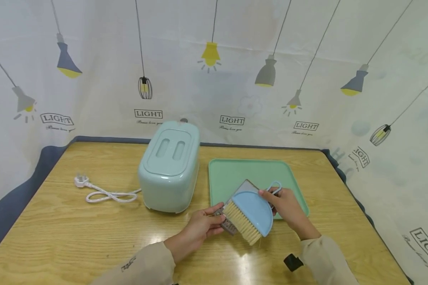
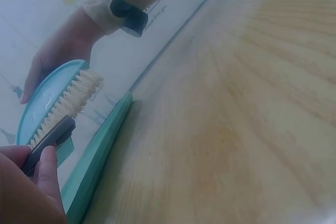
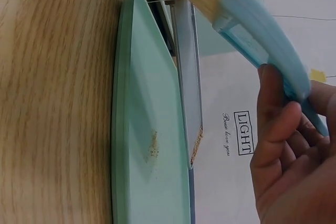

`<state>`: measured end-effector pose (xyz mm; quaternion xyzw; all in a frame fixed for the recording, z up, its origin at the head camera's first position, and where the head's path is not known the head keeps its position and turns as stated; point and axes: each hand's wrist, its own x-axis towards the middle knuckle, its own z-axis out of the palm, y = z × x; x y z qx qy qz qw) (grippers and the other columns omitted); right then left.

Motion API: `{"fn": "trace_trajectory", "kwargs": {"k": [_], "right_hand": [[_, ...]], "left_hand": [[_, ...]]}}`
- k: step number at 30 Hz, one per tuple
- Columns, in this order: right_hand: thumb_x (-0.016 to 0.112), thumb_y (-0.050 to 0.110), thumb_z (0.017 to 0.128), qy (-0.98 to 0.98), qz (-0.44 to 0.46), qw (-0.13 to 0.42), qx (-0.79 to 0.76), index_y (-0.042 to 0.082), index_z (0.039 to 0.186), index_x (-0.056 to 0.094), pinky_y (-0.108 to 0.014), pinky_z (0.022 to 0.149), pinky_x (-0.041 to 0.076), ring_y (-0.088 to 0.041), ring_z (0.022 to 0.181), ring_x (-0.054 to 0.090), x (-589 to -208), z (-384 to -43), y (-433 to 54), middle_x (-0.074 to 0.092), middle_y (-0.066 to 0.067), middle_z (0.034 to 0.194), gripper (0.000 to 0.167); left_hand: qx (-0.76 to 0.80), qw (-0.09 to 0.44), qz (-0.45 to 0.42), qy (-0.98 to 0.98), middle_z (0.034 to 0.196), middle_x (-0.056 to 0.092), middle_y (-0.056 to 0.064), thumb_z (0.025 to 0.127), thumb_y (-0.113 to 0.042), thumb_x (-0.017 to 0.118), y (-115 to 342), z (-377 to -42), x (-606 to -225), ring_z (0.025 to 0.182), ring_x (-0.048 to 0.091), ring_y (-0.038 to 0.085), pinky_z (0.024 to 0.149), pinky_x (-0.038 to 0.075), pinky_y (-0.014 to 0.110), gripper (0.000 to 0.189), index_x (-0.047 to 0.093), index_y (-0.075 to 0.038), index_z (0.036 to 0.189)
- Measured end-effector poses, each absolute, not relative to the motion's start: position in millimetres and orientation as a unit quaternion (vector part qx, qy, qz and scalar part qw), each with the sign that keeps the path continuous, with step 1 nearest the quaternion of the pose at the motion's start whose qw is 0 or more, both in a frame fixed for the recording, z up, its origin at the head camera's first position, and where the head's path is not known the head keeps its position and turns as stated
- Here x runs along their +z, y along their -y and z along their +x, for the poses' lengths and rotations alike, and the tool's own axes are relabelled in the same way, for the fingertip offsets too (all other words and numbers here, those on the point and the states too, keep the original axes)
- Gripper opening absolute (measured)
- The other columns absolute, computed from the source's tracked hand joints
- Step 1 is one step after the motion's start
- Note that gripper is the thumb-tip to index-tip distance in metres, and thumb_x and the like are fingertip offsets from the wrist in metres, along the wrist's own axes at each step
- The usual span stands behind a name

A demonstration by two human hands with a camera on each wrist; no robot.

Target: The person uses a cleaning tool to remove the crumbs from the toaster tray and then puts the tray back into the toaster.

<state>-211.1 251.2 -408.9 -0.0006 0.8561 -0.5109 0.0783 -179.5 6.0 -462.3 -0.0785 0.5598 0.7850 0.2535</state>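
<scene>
My right hand (image 1: 286,206) grips a light blue half-round brush (image 1: 254,208) with cream bristles, a loop standing out at its far end. In my left hand (image 1: 196,229), thumb and fingers pinch the dark slatted end of a flat grey crumb tray (image 1: 247,186). The brush lies over the crumb tray and hides its middle. Both are above the near part of a green tray (image 1: 231,168). Brown crumbs (image 3: 153,144) lie on the green tray in the right wrist view, and more cling along the far end of the crumb tray.
A pale mint toaster (image 1: 169,178) with a covered top stands left of the green tray. Its white cord (image 1: 110,195) lies looped on the wooden table (image 1: 75,233), ending in a plug (image 1: 81,181). A lamp-printed cloth (image 1: 185,91) hangs behind.
</scene>
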Motion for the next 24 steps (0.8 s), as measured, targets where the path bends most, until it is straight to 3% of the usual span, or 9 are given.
{"fn": "trace_trajectory", "kwargs": {"k": [11,18,24], "right_hand": [[0.061,0.033,0.095,-0.877,-0.001,0.049,-0.478,0.001,0.075,0.062,-0.029,0.049,0.048,-0.013,0.051,0.05,-404.9,-214.7,-254.0,0.054,0.0,0.056,0.038],[0.06,0.032,0.096,-0.883,0.002,0.037,-0.468,-0.001,0.08,0.064,-0.027,0.049,0.047,-0.016,0.052,0.052,-404.8,-218.4,-258.7,0.056,0.0,0.059,0.037],[0.059,0.034,0.096,-0.898,-0.007,0.006,-0.441,-0.002,0.092,0.068,-0.024,0.048,0.046,-0.009,0.048,0.044,-400.5,-221.9,-264.8,0.051,0.002,0.056,0.037]], "left_hand": [[0.772,0.262,-0.066,-0.576,0.138,0.05,0.029,0.093,-0.002,0.059,-5.3,-176.2,-461.0,0.08,0.065,0.007,0.066,0.056,0.015,0.051,0.046,-0.005,0.142],[0.769,0.262,-0.057,-0.58,0.136,0.052,0.028,0.092,-0.003,0.059,-3.1,-175.0,-463.5,0.083,0.066,0.008,0.067,0.057,0.016,0.052,0.046,-0.006,0.142],[0.767,0.26,-0.058,-0.584,0.137,0.052,0.027,0.092,-0.002,0.059,-2.3,-175.1,-463.6,0.085,0.066,0.009,0.069,0.057,0.018,0.052,0.046,-0.005,0.142]]}}
